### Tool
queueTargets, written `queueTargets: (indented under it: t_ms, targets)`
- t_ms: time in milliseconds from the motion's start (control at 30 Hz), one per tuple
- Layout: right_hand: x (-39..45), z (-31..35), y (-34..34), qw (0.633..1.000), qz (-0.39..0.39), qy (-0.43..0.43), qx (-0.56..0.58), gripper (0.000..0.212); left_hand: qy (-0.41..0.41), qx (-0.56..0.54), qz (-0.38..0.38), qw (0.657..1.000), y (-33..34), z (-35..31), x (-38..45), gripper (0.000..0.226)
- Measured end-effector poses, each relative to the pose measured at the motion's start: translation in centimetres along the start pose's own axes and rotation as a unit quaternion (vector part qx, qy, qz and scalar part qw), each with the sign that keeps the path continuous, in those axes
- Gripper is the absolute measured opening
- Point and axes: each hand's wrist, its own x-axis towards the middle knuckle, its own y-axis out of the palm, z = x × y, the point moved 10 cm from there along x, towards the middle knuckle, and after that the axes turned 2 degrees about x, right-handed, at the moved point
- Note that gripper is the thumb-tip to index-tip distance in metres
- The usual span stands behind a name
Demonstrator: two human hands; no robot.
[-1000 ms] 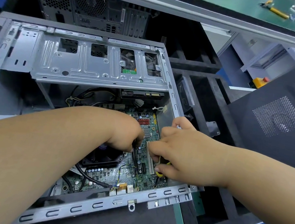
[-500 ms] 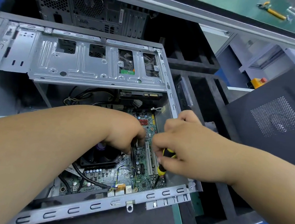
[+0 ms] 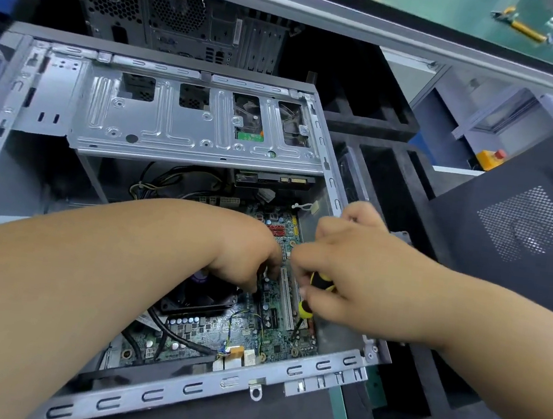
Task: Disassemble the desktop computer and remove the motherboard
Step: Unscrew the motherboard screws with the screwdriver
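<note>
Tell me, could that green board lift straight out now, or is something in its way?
Probably not yet. The black fan cooler sits on the motherboard, black cables cross it, and the drive cage overhangs its far end.

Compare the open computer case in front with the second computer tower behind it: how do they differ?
The open computer case lies on its side with its panel off, so its motherboard shows; the second computer tower shows only its closed back, with fan grilles and ports. Both hands work inside the open computer case; nothing touches the second computer tower. The case's frame looks bare silver, the tower's back dark. Both are desktop towers.
</note>
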Motion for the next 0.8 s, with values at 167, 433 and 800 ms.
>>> queueTargets:
  t_ms: [167, 433, 800]
  targets:
    - [-1.4, -2.2, -5.6, 0.989, -0.111, 0.062, 0.082, 0.007, 0.027, -0.087, -0.003, 0.996, -0.6, -0.4, -0.7, 0.049]
    - [-5.7, -5.8, -9.3, 0.935, -0.262, 0.146, 0.191, 0.008, 0.017, -0.242, -0.083, 0.966, -3.5, 0.0, -1.8, 0.022]
    - [-11.2, -8.4, -8.7, 0.889, -0.327, 0.162, 0.276, 0.013, 0.005, -0.295, -0.124, 0.947, -6.2, -3.5, -3.7, 0.004]
